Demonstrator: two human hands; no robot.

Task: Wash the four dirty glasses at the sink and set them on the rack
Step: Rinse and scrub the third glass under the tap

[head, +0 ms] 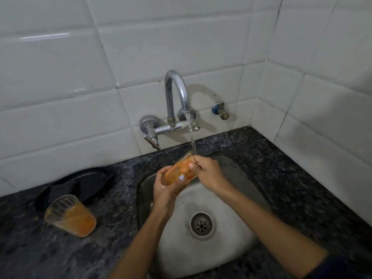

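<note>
Open steel basin [237, 234] below; faucet [177, 93] close above, dirty glass [70, 215] and dark plate [80, 184] leftward.

A black round pan [84, 182] lies on the dark speckled stone counter [291, 190], at its left part, close to the white tiled wall [60, 109]. On that wall, right of the tap fittings, sits a small brass valve [221, 110] with a blue collar.

held glass [179, 172] motion-blurred, partly hidden by fingers [182, 177], sink [231, 256] cut off at bottom edge
</note>
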